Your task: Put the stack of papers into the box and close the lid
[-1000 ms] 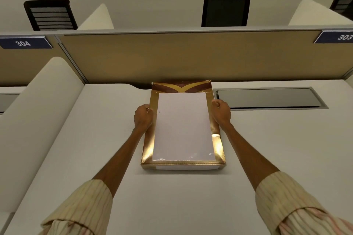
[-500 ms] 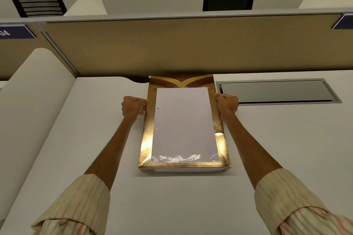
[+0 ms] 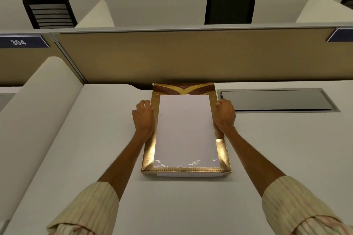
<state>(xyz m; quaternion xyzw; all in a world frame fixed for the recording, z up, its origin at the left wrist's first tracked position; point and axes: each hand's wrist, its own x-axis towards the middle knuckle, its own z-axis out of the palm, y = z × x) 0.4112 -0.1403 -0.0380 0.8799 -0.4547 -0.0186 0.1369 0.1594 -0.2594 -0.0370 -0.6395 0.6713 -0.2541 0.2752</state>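
Pale and bare, the bench [image 3: 267, 149] runs up to a tan partition panel [image 3: 191, 55] along its far edge, with black chairs [image 3: 230, 6] showing beyond it and a grey cable hatch [image 3: 277, 100] let into the surface toward the far right. Against the middle of that far edge sits the gold box [image 3: 223, 150], its long sides running toward the person, and the stack of papers [image 3: 185, 129] already lies flat inside it, white sheet up, framed by the gold walls on all four sides. So the first half of the job looks done. The second half is not: a brown-and-gold flap [image 3: 184, 89] stands at the box's far end against the partition, and it is probably the lid, still raised, though whether it is hinged or a separate piece cannot be told. The left hand [image 3: 143, 118] rests at the box's left wall near the far end, fingers [image 3: 146, 104] curled loosely at the rim; the right hand [image 3: 225, 114] mirrors it on the right wall, fingers [image 3: 221, 102] bent in a loose fist at the rim. Whether either hand is truly pinching the wall or only pressing against it cannot be told from here. My guess is that both hands are placed to steady the box or reach for the flap, and bringing that flap down over the papers is what remains.
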